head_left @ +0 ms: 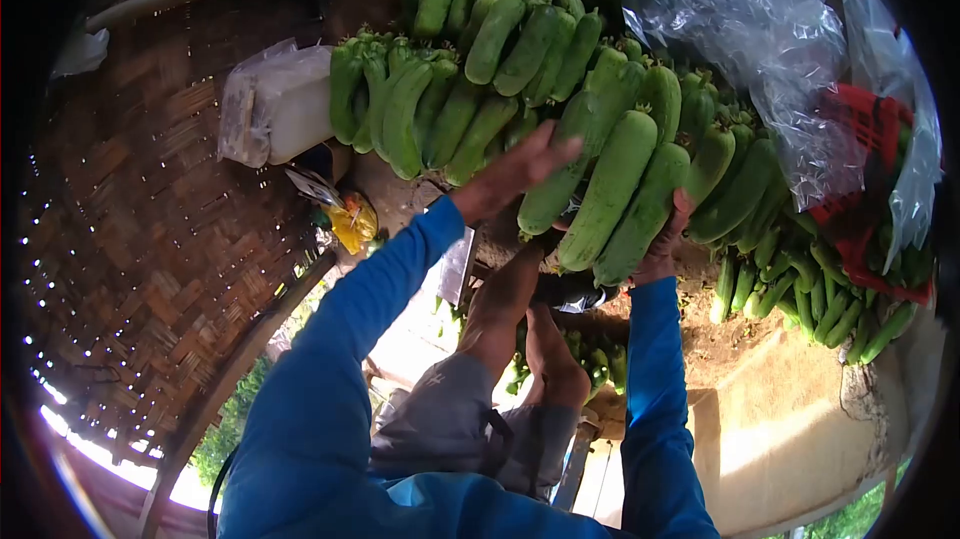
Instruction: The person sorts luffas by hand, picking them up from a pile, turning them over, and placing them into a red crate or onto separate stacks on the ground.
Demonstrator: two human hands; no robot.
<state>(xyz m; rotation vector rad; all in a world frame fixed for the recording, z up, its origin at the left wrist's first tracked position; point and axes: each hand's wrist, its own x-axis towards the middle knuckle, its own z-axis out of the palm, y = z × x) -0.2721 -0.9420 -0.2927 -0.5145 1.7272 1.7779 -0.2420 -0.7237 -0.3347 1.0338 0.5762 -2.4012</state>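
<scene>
Three large green cucumbers (pixel 612 189) lie side by side in front of me, close to the camera, their lower ends toward my body. My right hand (pixel 664 237) grips the rightmost of them from its outer side, thumb along the edge, most of the other fingers hidden underneath. On the other side my left hand (pixel 515 174) has its fingers stretched out, slightly blurred, with the fingertips overlapping the leftmost cucumber. Beyond both hands spreads a stacked pile of cucumbers (pixel 455 124), in rows.
Clear plastic sheeting (pixel 750 39) covers the pile's right end, beside a red plastic crate (pixel 865 169). Smaller cucumbers (pixel 825 294) are heaped at the right. A plastic-wrapped white container (pixel 285 109) and a yellow packet (pixel 352 224) are by the woven wall (pixel 160 239).
</scene>
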